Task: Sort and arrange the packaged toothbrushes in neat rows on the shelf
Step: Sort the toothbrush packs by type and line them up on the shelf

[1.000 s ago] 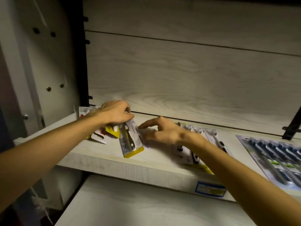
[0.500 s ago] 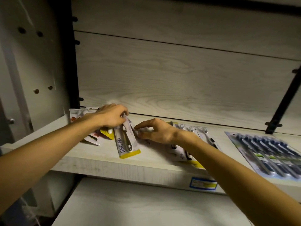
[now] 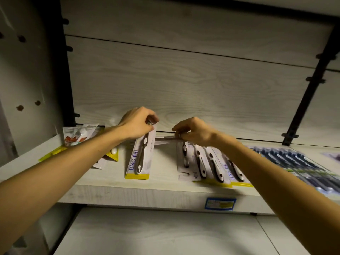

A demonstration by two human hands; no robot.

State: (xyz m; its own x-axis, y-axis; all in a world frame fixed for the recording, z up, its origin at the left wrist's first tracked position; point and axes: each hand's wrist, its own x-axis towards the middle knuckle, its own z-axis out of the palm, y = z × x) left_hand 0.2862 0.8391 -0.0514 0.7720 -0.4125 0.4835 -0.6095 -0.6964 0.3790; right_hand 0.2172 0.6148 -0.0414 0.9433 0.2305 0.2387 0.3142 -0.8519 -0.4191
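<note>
Now lifted at its far end: yellow-edged pack (image 3: 140, 159), pinched by left hand (image 3: 137, 123); right hand (image 3: 193, 130) pinching overlapped packs (image 3: 207, 162) (for squaring into rows).

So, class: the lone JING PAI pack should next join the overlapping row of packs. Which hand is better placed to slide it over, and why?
Left. The left hand already grips the top of the lone JING PAI pack; the right hand is busy pinching the top of the overlapping row.
</note>
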